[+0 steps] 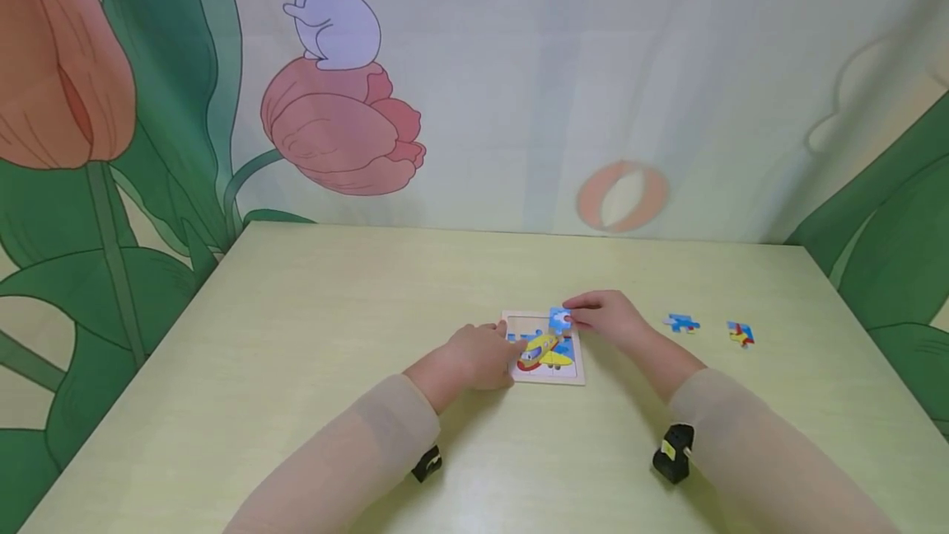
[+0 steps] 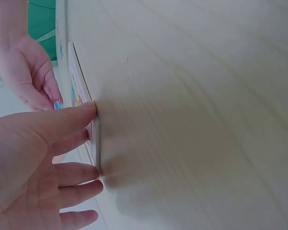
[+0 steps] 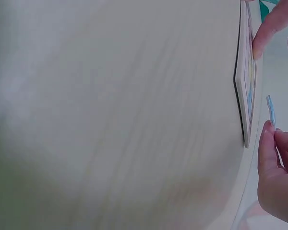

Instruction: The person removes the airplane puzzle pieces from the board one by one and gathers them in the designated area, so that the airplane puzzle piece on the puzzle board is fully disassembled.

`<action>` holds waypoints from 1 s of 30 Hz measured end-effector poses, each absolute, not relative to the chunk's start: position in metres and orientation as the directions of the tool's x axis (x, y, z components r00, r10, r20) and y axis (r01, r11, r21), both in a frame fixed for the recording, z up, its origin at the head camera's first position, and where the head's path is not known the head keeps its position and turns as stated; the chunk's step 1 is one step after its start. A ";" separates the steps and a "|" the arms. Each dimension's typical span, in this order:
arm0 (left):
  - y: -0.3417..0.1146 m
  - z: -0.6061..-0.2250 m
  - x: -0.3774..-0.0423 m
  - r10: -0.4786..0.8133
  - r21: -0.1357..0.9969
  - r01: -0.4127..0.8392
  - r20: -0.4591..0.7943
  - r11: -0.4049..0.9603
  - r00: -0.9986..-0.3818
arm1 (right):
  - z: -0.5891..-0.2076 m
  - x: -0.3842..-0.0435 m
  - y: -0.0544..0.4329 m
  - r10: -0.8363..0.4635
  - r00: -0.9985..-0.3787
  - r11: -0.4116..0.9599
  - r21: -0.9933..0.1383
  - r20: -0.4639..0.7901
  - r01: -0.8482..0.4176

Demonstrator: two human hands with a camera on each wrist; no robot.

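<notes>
A small jigsaw puzzle board (image 1: 544, 381) with a pale wooden rim lies flat on the table, showing a yellow airplane on blue. My left hand (image 1: 482, 357) is at its left side, fingers fairly straight. In the left wrist view the thumb (image 2: 77, 117) touches the board's edge, and another fingertip rests at the rim; the index finger (image 3: 264, 40) presses on the picture in the right wrist view. Between thumb and fingertips, my right hand (image 1: 611, 320) pinches a blue-and-white puzzle piece (image 1: 559, 319). This piece is tilted up over the board's upper right corner.
Two loose pieces lie right of the board: a mostly blue one (image 1: 681, 323) and, farther right, one with red and yellow (image 1: 740, 334). The pale wooden table (image 1: 296, 336) ends at a printed curtain (image 1: 489, 105). Black wrist devices (image 1: 673, 453) hang below both sleeves.
</notes>
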State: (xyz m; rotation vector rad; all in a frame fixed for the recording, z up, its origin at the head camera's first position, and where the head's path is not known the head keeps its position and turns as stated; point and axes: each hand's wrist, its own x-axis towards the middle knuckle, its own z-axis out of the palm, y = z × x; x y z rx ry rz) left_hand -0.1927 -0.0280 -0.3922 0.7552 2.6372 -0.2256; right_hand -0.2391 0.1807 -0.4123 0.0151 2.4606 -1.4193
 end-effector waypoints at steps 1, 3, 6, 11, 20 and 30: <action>-0.028 -0.392 -0.193 0.475 -0.048 0.538 -0.407 0.842 -0.780 | -0.413 -0.239 0.182 -0.137 -0.954 0.515 -0.842 -0.266 0.161; -0.028 -0.393 -0.193 0.474 -0.047 0.536 -0.408 0.843 -0.781 | -0.413 -0.239 0.184 -0.137 -0.954 0.515 -0.842 -0.265 0.159; -0.028 -0.394 -0.193 0.471 -0.043 0.532 -0.410 0.846 -0.781 | -0.414 -0.240 0.188 -0.136 -0.957 0.512 -0.845 -0.255 0.152; -0.027 -0.394 -0.193 0.473 -0.052 0.538 -0.413 0.841 -0.778 | -0.413 -0.239 0.195 -0.140 -0.960 0.507 -0.850 -0.242 0.141; -0.027 -0.392 -0.192 0.474 -0.061 0.542 -0.411 0.838 -0.779 | -0.411 -0.241 0.205 -0.133 -0.962 0.530 -0.837 -0.240 0.136; -0.027 -0.394 -0.194 0.467 -0.049 0.531 -0.414 0.846 -0.782 | -0.412 -0.244 0.218 -0.104 -0.962 0.535 -0.830 -0.252 0.160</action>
